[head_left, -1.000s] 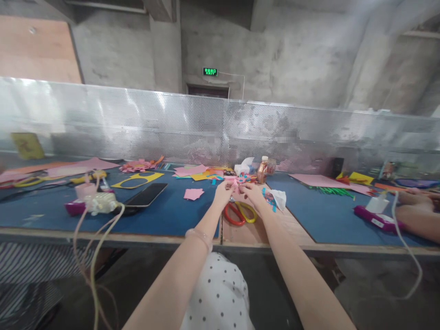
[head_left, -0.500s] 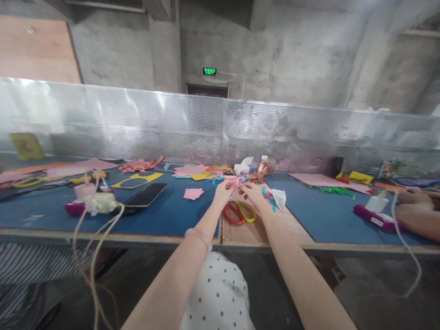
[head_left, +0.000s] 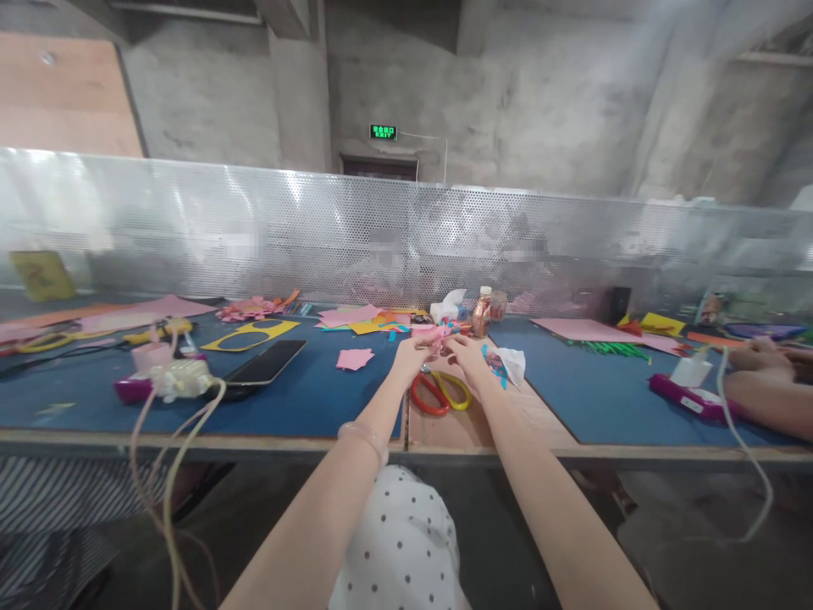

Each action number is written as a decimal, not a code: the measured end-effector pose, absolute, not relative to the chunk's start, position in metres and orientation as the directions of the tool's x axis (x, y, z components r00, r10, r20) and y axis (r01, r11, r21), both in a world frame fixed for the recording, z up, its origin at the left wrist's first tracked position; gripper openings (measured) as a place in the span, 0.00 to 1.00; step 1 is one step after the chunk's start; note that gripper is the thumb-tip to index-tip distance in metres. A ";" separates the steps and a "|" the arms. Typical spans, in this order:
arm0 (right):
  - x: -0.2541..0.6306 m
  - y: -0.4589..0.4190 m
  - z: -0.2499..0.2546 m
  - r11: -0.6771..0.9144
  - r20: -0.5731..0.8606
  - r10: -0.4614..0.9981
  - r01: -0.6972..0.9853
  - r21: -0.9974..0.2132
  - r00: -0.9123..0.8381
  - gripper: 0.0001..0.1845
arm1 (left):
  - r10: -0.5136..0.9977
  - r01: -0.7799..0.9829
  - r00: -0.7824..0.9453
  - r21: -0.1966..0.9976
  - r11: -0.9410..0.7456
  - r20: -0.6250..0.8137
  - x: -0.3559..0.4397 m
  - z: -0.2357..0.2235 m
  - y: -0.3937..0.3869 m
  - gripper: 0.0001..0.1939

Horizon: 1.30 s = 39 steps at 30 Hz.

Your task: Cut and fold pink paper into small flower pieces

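Observation:
My left hand [head_left: 412,354] is closed on a small pink paper piece [head_left: 429,332] above the middle of the table. Close beside it, my right hand [head_left: 466,356] has its fingers bent around the same pink paper, partly hiding it. Scissors [head_left: 440,395] with one red and one yellow handle loop lie just below both hands, their blades mostly covered. To the right of my right hand are blue scraps [head_left: 494,364] and a crumpled white tissue [head_left: 511,366]. Small pink paper sheets [head_left: 354,359] lie on the blue mat left of my left hand.
Behind my hands stands a bottle [head_left: 481,312] with brownish contents. A black phone [head_left: 267,363] and a cabled power strip [head_left: 181,379] are at left; another purple strip [head_left: 689,398] is at right. A co-worker's hands [head_left: 762,377] rest at the far right. A perforated metal screen [head_left: 305,237] closes the back.
The view has shifted slightly. The pink paper between my hands has turned a little and now shows more above my left fingers. Both hands stay in nearly the same place.

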State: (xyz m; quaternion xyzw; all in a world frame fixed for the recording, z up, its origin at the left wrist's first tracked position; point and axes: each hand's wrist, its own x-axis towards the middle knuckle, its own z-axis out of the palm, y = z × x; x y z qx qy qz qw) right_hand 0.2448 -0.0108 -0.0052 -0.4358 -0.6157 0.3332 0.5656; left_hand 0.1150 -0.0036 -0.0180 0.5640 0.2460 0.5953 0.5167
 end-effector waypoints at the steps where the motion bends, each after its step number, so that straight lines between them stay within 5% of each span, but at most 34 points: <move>1: 0.245 -0.011 -0.005 0.397 0.406 0.914 0.158 -0.904 0.026 0.09 | 0.897 -0.348 0.169 0.876 -0.333 0.408 0.115 -0.018 -0.004 0.22; 13: 0.237 -0.020 0.002 0.272 0.292 0.955 0.238 -0.932 0.051 0.19 | 0.935 -0.297 0.026 0.896 -0.331 0.354 0.115 -0.019 0.000 0.10; 20: 0.239 -0.015 -0.004 0.347 0.339 0.938 0.283 -0.894 -0.076 0.11 | 0.916 -0.130 0.035 0.910 -0.393 0.401 0.112 -0.016 -0.005 0.10; 29: 0.243 -0.008 -0.007 0.358 0.368 0.929 0.360 -0.862 -0.043 0.07 | 0.919 -0.357 0.038 0.865 -0.353 0.391 0.115 -0.016 -0.005 0.13; 39: 0.246 -0.003 -0.010 0.359 0.379 0.925 0.421 -0.833 -0.040 0.07 | 0.936 -0.412 0.023 0.856 -0.312 0.352 0.115 -0.015 -0.007 0.14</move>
